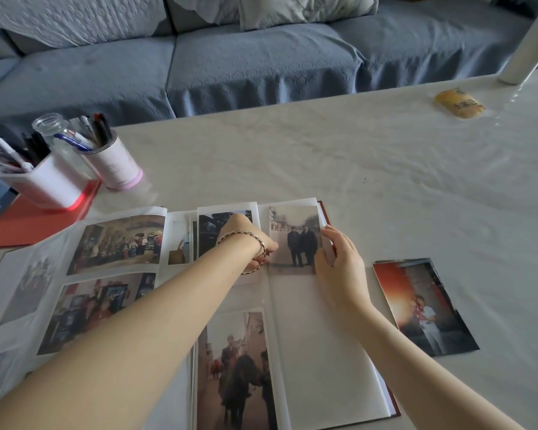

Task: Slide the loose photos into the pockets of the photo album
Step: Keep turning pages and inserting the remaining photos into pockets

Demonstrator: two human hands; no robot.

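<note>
Photo (295, 240) lies between left hand (246, 238) pinching one edge and right hand (339, 262) gripping the other

On my remote feed I see two bare forearms, with no cloth on them from the wrists back to the lower edge of my view. A thin twisted metal bangle (259, 239), silvery with darker strands wound through it, loosely rings the wrist just behind the left hand (246, 234). To the right of the bangle, the right hand (339, 262) and its wrist are bare.
</note>
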